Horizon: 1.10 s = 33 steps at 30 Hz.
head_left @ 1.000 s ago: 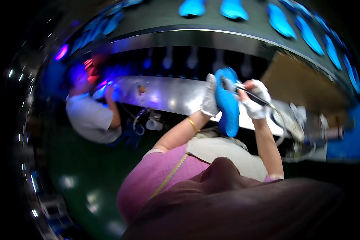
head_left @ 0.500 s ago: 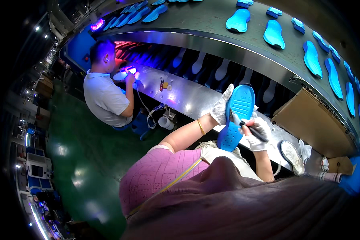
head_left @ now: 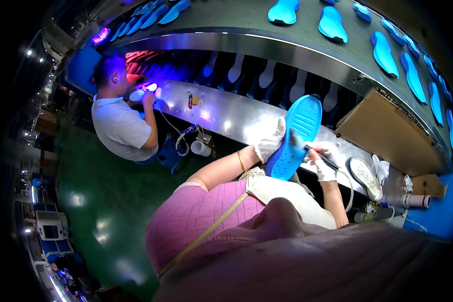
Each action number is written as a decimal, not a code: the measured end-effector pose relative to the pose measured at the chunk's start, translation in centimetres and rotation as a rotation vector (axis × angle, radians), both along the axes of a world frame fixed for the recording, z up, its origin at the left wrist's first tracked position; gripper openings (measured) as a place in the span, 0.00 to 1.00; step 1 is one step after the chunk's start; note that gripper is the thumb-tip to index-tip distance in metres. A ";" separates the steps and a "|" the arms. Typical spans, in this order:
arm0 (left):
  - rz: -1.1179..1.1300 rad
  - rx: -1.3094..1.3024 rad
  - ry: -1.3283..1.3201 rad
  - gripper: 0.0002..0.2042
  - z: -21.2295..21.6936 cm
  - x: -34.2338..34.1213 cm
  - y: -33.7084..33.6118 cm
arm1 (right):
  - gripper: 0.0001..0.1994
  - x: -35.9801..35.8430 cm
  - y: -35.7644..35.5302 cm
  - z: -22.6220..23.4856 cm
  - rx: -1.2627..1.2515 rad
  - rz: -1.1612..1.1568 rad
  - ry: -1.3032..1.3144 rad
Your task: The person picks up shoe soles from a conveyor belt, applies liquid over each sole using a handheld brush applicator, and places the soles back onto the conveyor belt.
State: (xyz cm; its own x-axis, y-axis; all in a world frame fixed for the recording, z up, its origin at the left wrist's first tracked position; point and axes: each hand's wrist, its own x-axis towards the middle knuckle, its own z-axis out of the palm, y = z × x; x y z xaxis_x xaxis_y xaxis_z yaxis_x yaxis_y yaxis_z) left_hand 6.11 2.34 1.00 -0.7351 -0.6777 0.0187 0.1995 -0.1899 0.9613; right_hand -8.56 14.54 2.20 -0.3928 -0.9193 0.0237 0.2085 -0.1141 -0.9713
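Green floor point(head_left: 105, 196) beside bench edge point(head_left: 212, 125) | left hand point(head_left: 271, 142) clasps blue sole point(head_left: 287, 152) | right hand point(head_left: 325, 157) closed on brush point(head_left: 297, 141)

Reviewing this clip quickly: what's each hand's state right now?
Left hand: holding the blue sole at its left edge.
Right hand: closed on a brush-like tool.

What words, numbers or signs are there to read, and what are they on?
None is clear enough to read.
Cardboard panel: dark marks along its upper edge, too small to make out.
Blue sole in the hands: ridges and little holes; any lettering is too small to read.
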 end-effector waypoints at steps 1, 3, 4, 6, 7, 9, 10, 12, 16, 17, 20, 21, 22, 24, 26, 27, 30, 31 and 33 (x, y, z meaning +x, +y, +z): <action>-0.017 0.061 0.023 0.45 0.6 -0.2 -0.2 | 0.05 0.5 0.0 0.1 -0.003 0.069 0.136; -0.062 0.283 0.099 0.47 1.1 -0.4 -0.6 | 0.05 0.9 -0.1 1.2 -0.054 0.076 0.063; -0.092 0.407 0.142 0.47 1.6 -0.7 -0.9 | 0.04 0.4 -0.3 1.0 -0.082 0.069 0.022; -0.169 0.551 0.249 0.49 2.1 -1.6 -1.8 | 0.04 -0.9 -0.8 1.2 0.015 0.000 0.115; -0.211 0.592 0.312 0.49 2.5 -2.0 -2.0 | 0.03 -0.7 -1.2 1.5 -0.073 -0.054 0.180; -0.373 0.671 0.546 0.55 1.8 -3.2 -3.0 | 0.04 0.1 -2.3 0.4 -0.295 0.011 0.333; -0.341 0.682 0.579 0.56 1.8 -3.2 -3.4 | 0.04 0.8 -2.0 0.9 -0.206 0.055 0.232; -0.312 0.758 0.670 0.59 2.8 -3.6 -3.5 | 0.04 0.6 -1.8 3.8 0.158 0.161 0.063; -0.342 0.720 0.865 0.57 2.9 -4.8 -4.5 | 0.03 -0.6 -1.9 3.3 -0.154 -0.019 0.104; -0.367 0.713 0.921 0.57 3.2 -5.2 -4.5 | 0.05 -0.5 -2.2 2.7 -0.356 -0.069 0.353; -0.387 0.599 0.956 0.57 2.7 -5.5 -5.7 | 0.07 1.1 -1.8 3.0 -0.362 -0.006 0.374; -0.424 0.587 0.995 0.58 2.6 -5.4 -5.9 | 0.06 0.7 -1.6 3.4 -0.189 0.162 0.080; -0.416 0.595 0.983 0.58 2.6 -5.3 -5.8 | 0.06 -0.2 -1.4 3.6 -0.087 0.158 -0.095; -0.448 0.478 0.928 0.56 3.1 -4.9 -5.8 | 0.07 -0.5 -1.0 3.5 -0.111 0.043 -0.305; -0.467 0.405 0.880 0.57 3.5 -5.0 -5.7 | 0.07 -0.8 -1.1 2.2 -0.174 -0.033 -0.165; -0.485 0.325 0.835 0.57 3.6 -5.0 -5.8 | 0.07 -0.9 -1.1 1.6 -0.207 -0.044 -0.111; -0.491 0.301 0.726 0.60 3.0 -4.4 -7.1 | 0.07 -0.1 -0.9 1.1 -0.034 0.069 0.037; -0.525 0.201 0.672 0.60 3.1 -4.5 -7.2 | 0.08 0.0 -1.3 1.7 0.169 0.049 -0.034; -0.551 0.141 0.679 0.61 3.4 -4.7 -7.2 | 0.08 -1.8 -1.5 1.6 0.160 0.188 -0.344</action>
